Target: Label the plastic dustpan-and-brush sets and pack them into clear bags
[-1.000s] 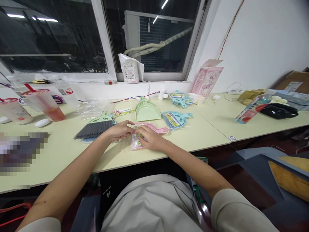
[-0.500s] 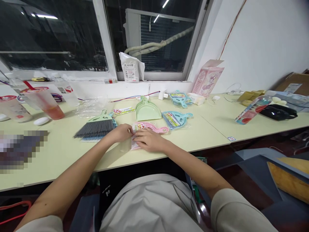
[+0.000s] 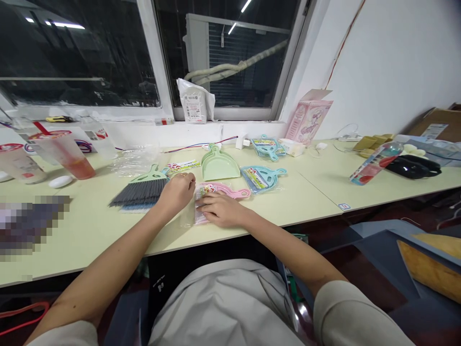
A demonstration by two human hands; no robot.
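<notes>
A pink dustpan and brush set [image 3: 237, 193] lies near the table's front edge in a clear plastic wrapper. My right hand [image 3: 224, 209] rests flat across it, fingers stretched out, covering part of the set. Just left of the packet, my left hand [image 3: 179, 191] is raised a little with its fingers pinched together. Whatever they may hold is too small to make out. Beyond the left hand lies a green brush with dark grey bristles [image 3: 139, 193], on top of a blue one. Behind the pink set stands a light green dustpan [image 3: 220, 167].
A wrapped blue set [image 3: 264, 178] lies to the right, with more blue sets [image 3: 268, 146] farther back. Crumpled clear plastic [image 3: 135, 161], a label card [image 3: 183, 166] and drink cups [image 3: 70, 154] are at left. A bottle [image 3: 376, 163] leans at right.
My left hand has lifted up and slightly left, away from the pink packet. The right hand stays on it, and more of the packet's printed card now shows.
</notes>
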